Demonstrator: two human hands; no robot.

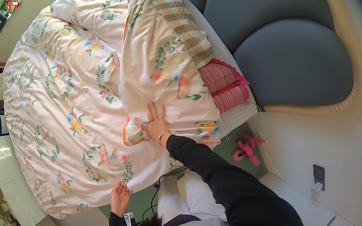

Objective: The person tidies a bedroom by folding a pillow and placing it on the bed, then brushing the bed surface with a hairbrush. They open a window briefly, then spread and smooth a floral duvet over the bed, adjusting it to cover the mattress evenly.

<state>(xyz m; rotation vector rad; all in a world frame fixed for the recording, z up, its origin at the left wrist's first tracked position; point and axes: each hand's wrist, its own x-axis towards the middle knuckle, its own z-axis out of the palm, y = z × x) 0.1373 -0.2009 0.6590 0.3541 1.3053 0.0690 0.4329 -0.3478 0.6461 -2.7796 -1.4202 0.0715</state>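
Observation:
My right hand (158, 125) lies palm down with fingers spread on a floral duvet (90, 133), at the folded-back part. Beneath its thumb side is a turned-up corner (134, 133) with orange piping. That hand wears a ring and a thin bracelet. My left hand (120, 196) is lower, beside the duvet's near edge, palm up with loosely curled fingers and nothing visible in it. Above the fold, a brown checked pillow (181, 26) and a pink-red striped pillow (225, 86) lie partly covered by the duvet.
A grey padded headboard (295, 64) rises behind the pillows. On the floor to the right stands a pink toy-like object (248, 148). A white cable (264, 153) runs along the wall near a plugged-in charger (316, 187). Black cables (153, 199) hang beside the bed by my legs.

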